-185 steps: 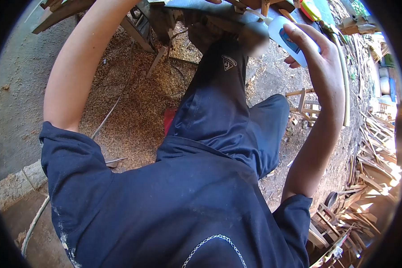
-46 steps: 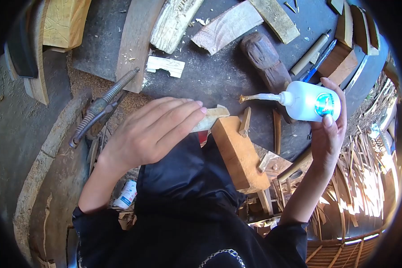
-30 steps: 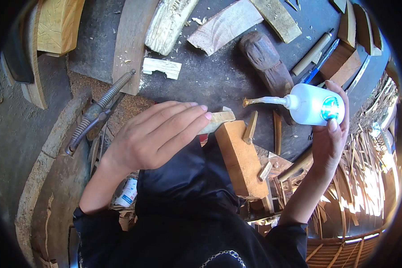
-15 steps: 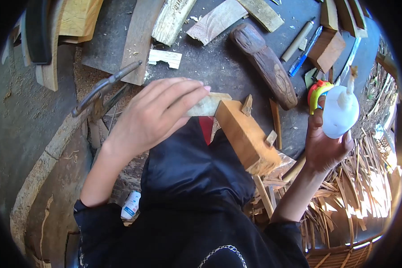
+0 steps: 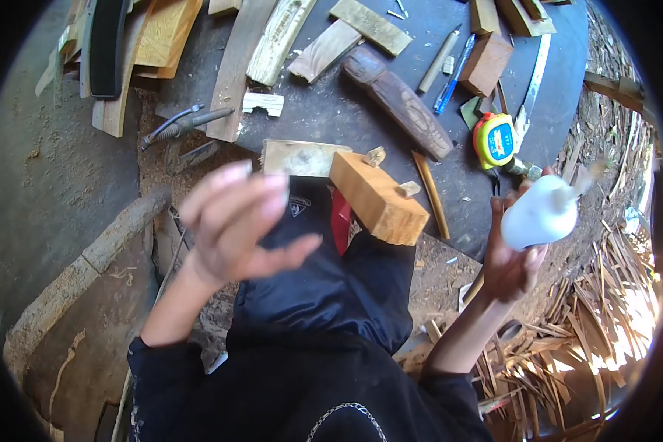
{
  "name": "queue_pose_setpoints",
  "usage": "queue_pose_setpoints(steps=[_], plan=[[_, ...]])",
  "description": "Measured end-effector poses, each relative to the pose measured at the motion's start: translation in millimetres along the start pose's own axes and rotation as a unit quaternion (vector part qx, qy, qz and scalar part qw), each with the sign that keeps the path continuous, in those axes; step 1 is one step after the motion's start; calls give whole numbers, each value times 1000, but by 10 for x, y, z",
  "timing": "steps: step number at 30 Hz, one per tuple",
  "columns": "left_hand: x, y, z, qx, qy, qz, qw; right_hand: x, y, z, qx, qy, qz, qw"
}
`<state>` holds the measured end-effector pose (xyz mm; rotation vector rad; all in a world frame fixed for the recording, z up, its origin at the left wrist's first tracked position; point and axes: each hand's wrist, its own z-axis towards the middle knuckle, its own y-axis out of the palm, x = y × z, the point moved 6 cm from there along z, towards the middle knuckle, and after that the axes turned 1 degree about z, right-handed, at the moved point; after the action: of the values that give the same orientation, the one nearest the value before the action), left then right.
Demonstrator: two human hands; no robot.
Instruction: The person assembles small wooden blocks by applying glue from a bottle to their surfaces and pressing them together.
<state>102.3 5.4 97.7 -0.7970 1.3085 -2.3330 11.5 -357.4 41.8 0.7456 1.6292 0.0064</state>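
My left hand hovers over my lap, slightly blurred, with its fingers apart and nothing in them. Just beyond it, a pale flat wood piece lies at the table's edge and meets an orange-brown wooden block with two small wood pegs on its upper side. On the right, my right hand is wrapped round a white plastic bottle, whose nozzle points up and right. A yellow and red tape measure lies on the table behind the bottle.
The dark table bears a dark carved wood piece, a blue pen, a reddish block and several boards. A metal clamp stands at the left edge. Wood shavings cover the ground at the right.
My left hand has come off the pale wood piece and moved down and left, its fingers opening. My right hand has shifted down and left with the bottle, now more tilted.
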Motion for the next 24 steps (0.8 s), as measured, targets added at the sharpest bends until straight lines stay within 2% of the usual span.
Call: queue_pose_setpoints(steps=[2,3,5,8,11,12,15,20,21,23,24], plan=[[271,17,-104,53,-1,-75,996,-27,-7,-125,49,2,-75,996],[412,61,-102,85,-1,-124,989,-9,-89,-209,28,24,-102,994],[615,168,-119,63,29,-164,984,60,-186,-316,10,51,-101,994],[797,369,-106,78,78,-184,977,149,-182,-374,54,6,-36,998],[918,575,-130,114,147,-211,959,193,-144,-412,108,-44,-90,989],[941,643,-125,120,166,-223,953,221,-166,-422,64,-103,-83,989],[958,901,-256,137,213,-250,935,265,-66,-384,61,-175,-128,974],[878,1270,-673,164,244,-284,912,434,-95,-558,101,-259,-207,938],[859,1261,-756,156,252,-283,912,460,-99,-587,112,-249,-214,938],[824,1198,-906,142,264,-280,912,478,-31,-655,135,-292,-255,912],[838,1144,-961,153,253,-275,915,494,24,-681,146,-304,-223,915]])
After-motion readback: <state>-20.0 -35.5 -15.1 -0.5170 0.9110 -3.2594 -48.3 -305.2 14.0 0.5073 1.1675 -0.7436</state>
